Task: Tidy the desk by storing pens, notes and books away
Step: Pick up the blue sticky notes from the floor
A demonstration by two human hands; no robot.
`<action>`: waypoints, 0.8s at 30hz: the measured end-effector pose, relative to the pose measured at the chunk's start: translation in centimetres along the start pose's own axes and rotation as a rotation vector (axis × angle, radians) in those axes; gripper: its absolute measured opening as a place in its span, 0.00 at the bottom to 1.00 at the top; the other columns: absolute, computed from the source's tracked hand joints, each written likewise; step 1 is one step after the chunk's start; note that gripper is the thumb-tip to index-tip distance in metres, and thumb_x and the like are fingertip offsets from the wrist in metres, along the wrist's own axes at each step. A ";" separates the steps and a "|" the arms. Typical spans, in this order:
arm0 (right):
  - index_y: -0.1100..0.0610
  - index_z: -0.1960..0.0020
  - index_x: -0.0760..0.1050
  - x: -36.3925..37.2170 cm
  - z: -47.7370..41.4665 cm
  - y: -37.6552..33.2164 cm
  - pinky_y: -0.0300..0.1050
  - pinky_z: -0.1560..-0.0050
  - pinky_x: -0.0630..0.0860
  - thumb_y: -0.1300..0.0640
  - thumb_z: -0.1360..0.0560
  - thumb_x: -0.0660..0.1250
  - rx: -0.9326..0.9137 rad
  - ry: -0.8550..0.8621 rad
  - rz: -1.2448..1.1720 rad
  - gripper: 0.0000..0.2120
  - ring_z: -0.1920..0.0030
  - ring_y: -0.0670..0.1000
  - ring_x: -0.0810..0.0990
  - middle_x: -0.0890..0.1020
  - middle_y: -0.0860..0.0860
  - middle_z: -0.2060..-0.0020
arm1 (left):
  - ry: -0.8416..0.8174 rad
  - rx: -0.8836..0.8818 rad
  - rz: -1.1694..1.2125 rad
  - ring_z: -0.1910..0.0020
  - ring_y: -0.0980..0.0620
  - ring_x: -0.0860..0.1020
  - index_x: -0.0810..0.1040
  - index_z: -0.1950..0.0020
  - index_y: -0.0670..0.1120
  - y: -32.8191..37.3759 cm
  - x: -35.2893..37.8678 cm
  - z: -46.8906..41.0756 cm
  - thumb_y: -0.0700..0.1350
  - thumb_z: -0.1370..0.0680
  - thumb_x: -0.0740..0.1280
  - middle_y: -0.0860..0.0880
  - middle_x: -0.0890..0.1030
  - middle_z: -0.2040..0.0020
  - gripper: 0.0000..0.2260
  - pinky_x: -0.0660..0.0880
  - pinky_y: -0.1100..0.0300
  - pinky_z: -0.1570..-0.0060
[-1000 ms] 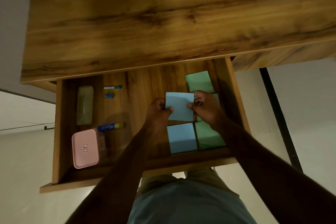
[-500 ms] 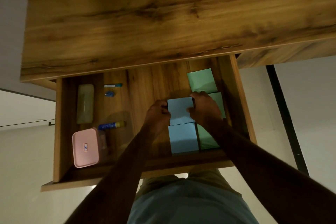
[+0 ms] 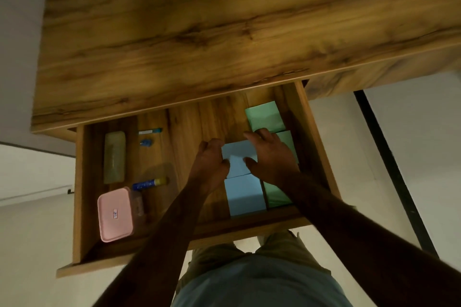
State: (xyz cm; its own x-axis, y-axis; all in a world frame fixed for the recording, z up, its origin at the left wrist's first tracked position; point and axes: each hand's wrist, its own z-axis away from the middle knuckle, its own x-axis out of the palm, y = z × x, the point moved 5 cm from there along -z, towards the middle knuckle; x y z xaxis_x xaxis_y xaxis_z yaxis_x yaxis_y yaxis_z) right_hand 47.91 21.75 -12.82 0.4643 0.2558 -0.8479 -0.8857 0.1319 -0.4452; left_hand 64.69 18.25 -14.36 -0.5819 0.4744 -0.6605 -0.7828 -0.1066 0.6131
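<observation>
Lowered since a second ago, blue note pad (image 3: 237, 153) now lies flat on drawer (image 3: 194, 127) floor, touching second blue pad (image 3: 245, 195) in front; left hand (image 3: 208, 162) curled against its left edge, grip unclear; right hand (image 3: 273, 157) spread flat over its right edge and green pad (image 3: 291, 147).

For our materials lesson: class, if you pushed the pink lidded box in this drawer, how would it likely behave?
The pink lidded box lies flat and low, so it would probably slide, not tip. Its plastic lid looks stiff. Contents are hidden, so its weight is unclear.
</observation>
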 end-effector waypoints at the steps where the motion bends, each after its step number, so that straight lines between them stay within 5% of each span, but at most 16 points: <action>1: 0.48 0.23 0.61 -0.1 0.0 -0.1 0.57 0.37 0.74 0.44 0.25 0.68 -0.006 0.004 0.021 0.33 0.30 0.57 0.69 0.68 0.52 0.29 | 0.012 0.023 -0.026 0.43 0.49 0.76 0.69 0.32 0.50 0.3 -0.2 0.2 0.42 0.24 0.68 0.48 0.69 0.35 0.21 0.79 0.58 0.54; 5: 0.46 0.22 0.58 -1.4 1.2 -0.9 0.61 0.30 0.66 0.41 0.26 0.68 0.046 0.056 0.090 0.36 0.24 0.57 0.63 0.65 0.51 0.24 | 0.041 0.196 -0.115 0.33 0.46 0.71 0.67 0.27 0.51 2.4 -1.5 0.7 0.44 0.23 0.68 0.49 0.68 0.29 0.24 0.76 0.50 0.39; 14: 0.45 0.21 0.57 -5.5 11.5 -0.5 0.62 0.29 0.64 0.41 0.28 0.68 0.455 0.355 0.058 0.39 0.24 0.56 0.62 0.63 0.50 0.24 | -0.112 0.732 -0.186 0.31 0.48 0.69 0.65 0.27 0.54 11.5 -0.9 5.7 0.44 0.27 0.72 0.51 0.67 0.29 0.31 0.75 0.49 0.38; 17: 0.45 0.23 0.59 -6.4 16.2 0.5 0.60 0.28 0.63 0.43 0.28 0.68 0.552 0.439 0.020 0.37 0.25 0.55 0.63 0.63 0.50 0.24 | -0.184 0.889 -0.173 0.31 0.50 0.69 0.65 0.27 0.53 15.0 1.1 9.1 0.44 0.26 0.72 0.52 0.66 0.28 0.29 0.74 0.56 0.38; 24: 0.44 0.23 0.60 -5.9 28.5 4.2 0.58 0.29 0.65 0.45 0.27 0.69 0.822 0.588 -0.028 0.35 0.25 0.54 0.64 0.63 0.49 0.24 | -0.366 1.118 -0.200 0.33 0.52 0.70 0.66 0.28 0.53 19.7 8.3 17.4 0.44 0.26 0.70 0.53 0.65 0.28 0.28 0.75 0.58 0.42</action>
State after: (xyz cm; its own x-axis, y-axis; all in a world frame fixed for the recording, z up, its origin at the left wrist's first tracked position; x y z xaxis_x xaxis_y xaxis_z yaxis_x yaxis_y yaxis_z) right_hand 41.41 48.13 -1.51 0.2158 -0.2413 -0.9461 -0.4981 0.8062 -0.3192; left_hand 48.25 35.28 -0.23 -0.2316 0.6364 -0.7357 -0.1208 0.7316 0.6709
